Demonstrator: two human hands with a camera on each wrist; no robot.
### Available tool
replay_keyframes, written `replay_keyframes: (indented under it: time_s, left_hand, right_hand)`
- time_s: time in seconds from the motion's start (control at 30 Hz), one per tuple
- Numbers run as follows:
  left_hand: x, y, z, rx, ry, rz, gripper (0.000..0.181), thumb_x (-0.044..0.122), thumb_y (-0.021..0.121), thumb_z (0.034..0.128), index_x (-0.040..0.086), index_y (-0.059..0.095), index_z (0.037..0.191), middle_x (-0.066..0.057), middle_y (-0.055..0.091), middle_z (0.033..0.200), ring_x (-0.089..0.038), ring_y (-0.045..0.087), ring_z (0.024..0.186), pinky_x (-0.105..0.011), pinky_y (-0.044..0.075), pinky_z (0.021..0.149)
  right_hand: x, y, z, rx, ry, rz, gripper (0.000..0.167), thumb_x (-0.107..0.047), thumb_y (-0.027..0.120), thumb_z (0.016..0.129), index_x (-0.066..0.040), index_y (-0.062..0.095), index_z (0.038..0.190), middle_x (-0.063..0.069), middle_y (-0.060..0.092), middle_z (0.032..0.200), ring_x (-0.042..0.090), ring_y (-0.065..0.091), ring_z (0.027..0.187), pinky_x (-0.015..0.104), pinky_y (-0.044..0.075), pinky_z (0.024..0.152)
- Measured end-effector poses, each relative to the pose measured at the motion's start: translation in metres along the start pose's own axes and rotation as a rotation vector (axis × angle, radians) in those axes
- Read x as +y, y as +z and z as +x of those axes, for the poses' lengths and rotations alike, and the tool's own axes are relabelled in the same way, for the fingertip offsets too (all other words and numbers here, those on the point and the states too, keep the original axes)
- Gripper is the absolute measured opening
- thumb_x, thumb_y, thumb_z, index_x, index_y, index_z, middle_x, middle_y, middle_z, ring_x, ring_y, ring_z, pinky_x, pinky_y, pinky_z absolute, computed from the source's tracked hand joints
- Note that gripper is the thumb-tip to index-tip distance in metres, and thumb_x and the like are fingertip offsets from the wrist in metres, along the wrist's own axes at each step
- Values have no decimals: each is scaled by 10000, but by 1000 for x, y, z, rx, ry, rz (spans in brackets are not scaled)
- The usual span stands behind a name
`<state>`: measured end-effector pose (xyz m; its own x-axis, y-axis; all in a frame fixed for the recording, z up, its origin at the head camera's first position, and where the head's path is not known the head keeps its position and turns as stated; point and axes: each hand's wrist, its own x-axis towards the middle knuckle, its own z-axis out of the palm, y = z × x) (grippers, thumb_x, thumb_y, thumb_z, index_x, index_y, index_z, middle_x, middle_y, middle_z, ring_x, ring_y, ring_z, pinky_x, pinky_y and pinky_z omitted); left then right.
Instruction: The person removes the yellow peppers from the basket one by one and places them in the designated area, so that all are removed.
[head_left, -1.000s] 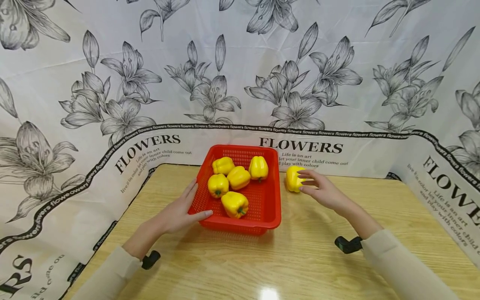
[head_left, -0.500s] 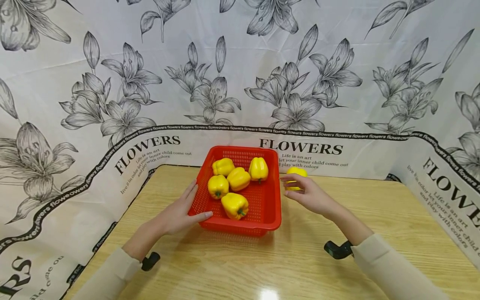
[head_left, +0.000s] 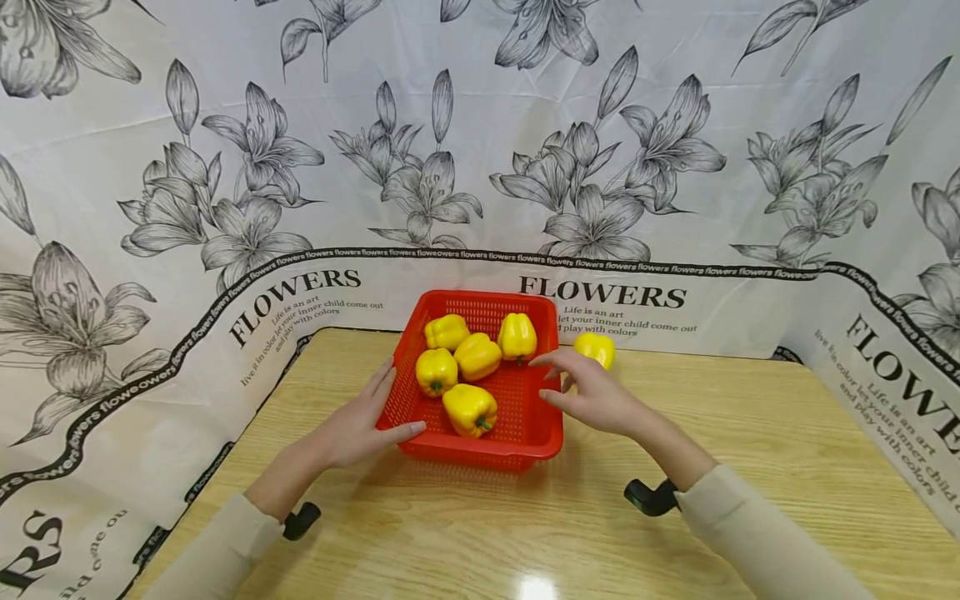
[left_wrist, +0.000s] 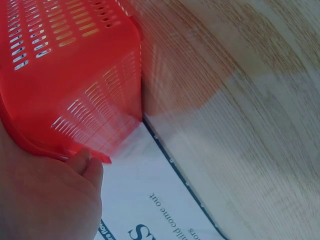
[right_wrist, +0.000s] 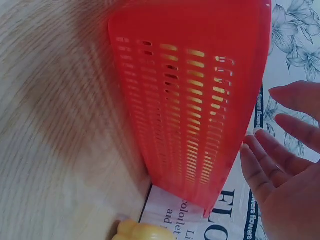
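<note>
In the head view a red basket (head_left: 525,450) holds several yellow bell peppers (head_left: 470,408). My left hand (head_left: 352,427) rests on the basket's left rim, thumb over the near corner; the left wrist view shows its fingers (left_wrist: 92,167) at the red rim (left_wrist: 50,152). Over the basket's right rim is my right hand (head_left: 592,396), fingers apart and slightly bent, holding nothing. From the right wrist view, that hand (right_wrist: 285,165) is beside the top edge of the perforated basket wall (right_wrist: 175,100). Another yellow pepper (head_left: 596,348) lies outside, right of the basket, just behind my right hand.
The wooden table (head_left: 720,417) extends on both sides of the basket and in front of it. A white cloth (head_left: 450,208) with black flowers and lettering hangs behind the table and along its sides. Dark devices (head_left: 652,497) sit at both wrists.
My right hand has moved left, from beside the outside pepper to over the basket's right rim, with nothing in it. That pepper is uncovered more and more. The left hand has stayed in place.
</note>
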<state>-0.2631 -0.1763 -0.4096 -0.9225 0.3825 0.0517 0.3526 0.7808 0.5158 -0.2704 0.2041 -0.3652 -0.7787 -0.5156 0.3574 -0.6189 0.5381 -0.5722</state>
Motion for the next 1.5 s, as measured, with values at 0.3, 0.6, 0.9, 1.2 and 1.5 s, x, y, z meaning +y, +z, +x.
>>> replay_keyframes:
  time_s: [0.3, 0.6, 0.9, 1.2, 1.5]
  left_hand:
    - [-1, 1, 1, 0, 3, -2, 1164, 800, 556, 864, 127, 35, 1659, -13, -20, 1729, -387, 246, 1529, -595, 329, 1166]
    - [-3, 2, -2, 0, 3, -6, 1161, 787, 565, 869, 108, 49, 1657, -34, -12, 1729, -390, 244, 1528, -592, 326, 1168]
    - [-1, 2, -1, -7, 1, -18, 1154, 779, 567, 874, 109, 49, 1657, -14, -19, 1728, -387, 239, 1531, -590, 321, 1172]
    - [-2, 1, 0, -10, 3, -13, 1152, 783, 556, 878, 108, 40, 1657, -7, -36, 1727, -385, 238, 1531, -586, 320, 1174]
    - [-1, 0, -1, -15, 2, -19, 1152, 779, 555, 882, 96, 44, 1655, -39, -28, 1730, -393, 234, 1531, -591, 317, 1175]
  right_hand:
    - [-8, 17, 18, -77, -32, -76, 416, -47, 738, 919, -93, 632, 1319, 73, 608, 1267, 236, 590, 1053, 488, 532, 915]
    - [-7, 43, 34, -201, -111, -153, 492, 63, 686, 882, -55, 614, 1354, 99, 559, 1377, 290, 541, 1279, 487, 451, 1097]
    - [-9, 52, 51, -345, -158, -355, 764, 195, 543, 769, -119, 567, 1465, 89, 501, 1505, 305, 526, 1321, 458, 525, 981]
    - [-10, 57, 55, -423, -85, -420, 798, 171, 598, 801, -195, 528, 1507, 17, 485, 1542, 255, 500, 1307, 436, 514, 995]
    - [-11, 60, 55, -418, -47, -469, 687, 97, 664, 845, -236, 592, 1442, -12, 528, 1374, 215, 508, 1158, 354, 525, 804]
